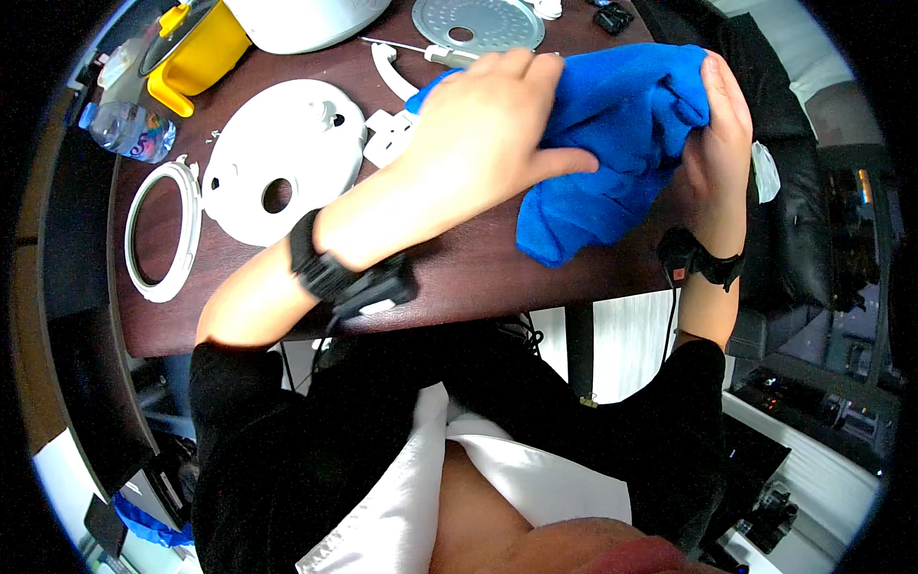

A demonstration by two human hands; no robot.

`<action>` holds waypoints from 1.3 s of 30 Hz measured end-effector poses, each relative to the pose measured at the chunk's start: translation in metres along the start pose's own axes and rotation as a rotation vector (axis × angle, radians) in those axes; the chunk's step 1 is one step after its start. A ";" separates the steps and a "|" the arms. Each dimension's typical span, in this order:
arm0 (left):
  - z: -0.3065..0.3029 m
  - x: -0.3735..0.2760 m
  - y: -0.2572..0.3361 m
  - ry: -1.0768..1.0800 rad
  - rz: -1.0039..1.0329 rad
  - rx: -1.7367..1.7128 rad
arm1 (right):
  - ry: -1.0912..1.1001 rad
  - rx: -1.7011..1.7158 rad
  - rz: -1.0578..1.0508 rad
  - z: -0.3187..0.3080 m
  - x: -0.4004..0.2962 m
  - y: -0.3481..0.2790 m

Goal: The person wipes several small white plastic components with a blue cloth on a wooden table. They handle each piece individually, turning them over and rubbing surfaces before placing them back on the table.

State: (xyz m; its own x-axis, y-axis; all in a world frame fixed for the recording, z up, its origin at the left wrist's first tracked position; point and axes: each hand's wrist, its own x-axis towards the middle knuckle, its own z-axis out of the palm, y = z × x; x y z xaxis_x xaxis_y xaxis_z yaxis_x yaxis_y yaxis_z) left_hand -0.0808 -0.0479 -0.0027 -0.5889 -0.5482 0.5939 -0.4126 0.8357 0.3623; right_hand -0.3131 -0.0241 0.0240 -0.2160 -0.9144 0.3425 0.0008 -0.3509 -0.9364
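Observation:
A crumpled bright blue cloth (609, 136) hangs between my two hands above the table's front right part. My left hand (495, 115) lies across its left side, thumb stretched out over the fabric and fingers curled over the top. A small flap of the same blue shows past the far side of that hand. At the right edge of the cloth, my right hand (721, 136) grips it from the side, fingertips at its upper corner. Whether anything is wrapped inside the cloth is hidden. Black straps with small devices sit on both wrists.
Left of my hands lie a round white plastic cover (287, 136), a white ring (163, 229) and a white socket adapter (391, 136). Behind are a screwdriver (448, 57), a curved white handle (391, 72), a perforated metal disc (488, 25), a yellow container (208, 57) and a water bottle (133, 130).

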 end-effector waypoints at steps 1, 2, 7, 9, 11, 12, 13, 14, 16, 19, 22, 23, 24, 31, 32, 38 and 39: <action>0.014 0.007 -0.001 0.053 0.000 -0.001 | -0.019 -0.002 -0.005 0.003 -0.003 -0.003; 0.020 0.013 -0.004 0.050 -0.020 -0.019 | -0.039 -0.002 -0.011 0.003 -0.005 -0.005; 0.034 0.027 -0.023 0.146 0.027 -0.197 | -0.100 -0.659 -0.023 -0.058 0.006 -0.017; 0.029 0.031 -0.022 0.035 0.015 -0.182 | -0.097 -1.046 -0.173 -0.081 0.011 -0.010; 0.030 0.026 -0.032 0.000 0.009 -0.167 | -0.064 -1.136 -0.499 -0.020 -0.001 -0.012; 0.030 0.027 -0.032 -0.015 0.024 -0.187 | -0.180 -1.080 -0.577 -0.002 -0.007 -0.014; 0.031 0.029 -0.029 -0.044 0.034 -0.197 | -0.287 -1.028 -0.645 0.010 -0.012 -0.014; 0.030 0.031 -0.026 -0.074 0.041 -0.204 | -0.309 -0.992 -0.693 0.018 -0.010 -0.003; 0.026 0.032 -0.021 -0.131 0.049 -0.253 | -0.382 -0.873 -0.718 0.022 -0.008 0.026; 0.017 0.028 -0.029 -0.163 0.047 -0.340 | -0.584 -0.789 -0.316 0.007 -0.002 0.033; 0.013 0.019 -0.044 -0.208 0.024 -0.309 | -0.464 -0.697 -0.243 0.011 -0.005 0.033; 0.012 0.018 -0.047 -0.219 -0.049 -0.305 | -0.443 -0.690 -0.225 0.012 -0.005 0.033; 0.014 0.015 -0.049 -0.154 -0.073 -0.275 | -0.451 -0.737 -0.160 0.012 -0.005 0.035; -0.009 -0.026 -0.042 -0.333 -0.116 -0.068 | -0.272 -0.870 -0.176 0.019 -0.008 0.050; -0.015 -0.034 -0.040 -0.541 -0.172 -0.078 | -0.206 -0.928 -0.287 0.041 -0.018 0.039; 0.005 -0.070 -0.045 -0.648 -0.236 -0.114 | -0.171 -0.880 -0.374 0.076 -0.011 0.039; 0.010 -0.069 -0.045 -0.647 -0.248 -0.114 | -0.204 -0.885 -0.377 0.076 -0.007 0.041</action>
State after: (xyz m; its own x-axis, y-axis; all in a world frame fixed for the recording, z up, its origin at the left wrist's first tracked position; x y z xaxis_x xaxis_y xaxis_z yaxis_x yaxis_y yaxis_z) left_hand -0.0283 -0.0483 -0.0671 -0.7967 -0.6023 -0.0497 -0.5335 0.6623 0.5260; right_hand -0.2375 -0.0475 -0.0115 0.1205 -0.8199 0.5596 -0.7831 -0.4250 -0.4541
